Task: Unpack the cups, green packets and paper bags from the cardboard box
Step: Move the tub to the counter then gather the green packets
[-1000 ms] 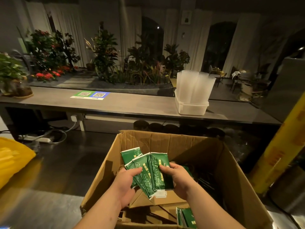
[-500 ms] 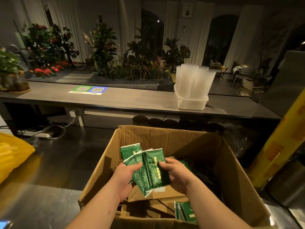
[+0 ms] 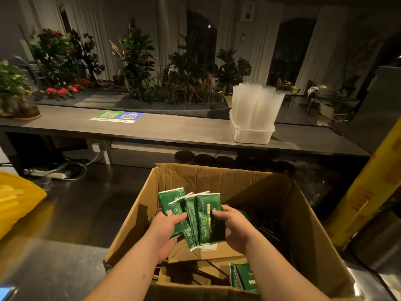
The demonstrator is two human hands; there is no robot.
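Left hand (image 3: 167,232) + right hand (image 3: 233,228) both grip a fan of green packets (image 3: 196,216) above the cardboard box (image 3: 303,224); more packets (image 3: 244,276), prob. paper bags (image 3: 201,253), inside the box.

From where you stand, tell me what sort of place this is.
Probably a cafe or drinks shop: stacked clear plastic cups in a tub on a long counter, a QR code sign on it, chairs beyond the indoor plants.
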